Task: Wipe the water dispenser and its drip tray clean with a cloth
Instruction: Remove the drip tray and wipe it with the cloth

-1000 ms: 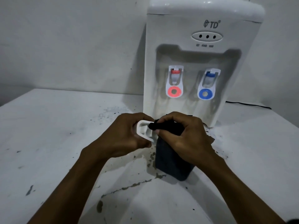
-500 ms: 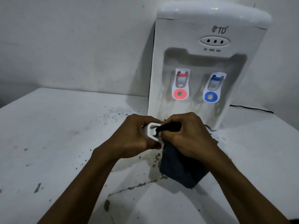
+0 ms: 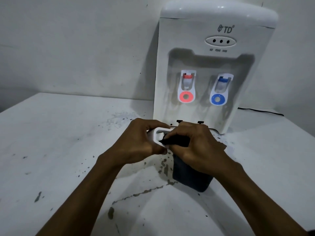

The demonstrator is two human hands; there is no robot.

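we see the left hand (image 3: 136,143) curled round the white tray (image 3: 156,132), gripping it just in front of the dispenser (image 3: 187,31) base. the right hand (image 3: 197,147) pinches a dark cloth (image 3: 190,178), its bunched tip pressed into the tray's open end; the rest hangs below the hand towards the bench (image 3: 51,142). the dispenser stands upright on the bench, red tap (image 3: 186,87) left of blue tap (image 3: 219,91). dark flecks mark the bench.

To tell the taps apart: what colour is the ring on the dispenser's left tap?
The ring is pinkish red, clearest in the head view.
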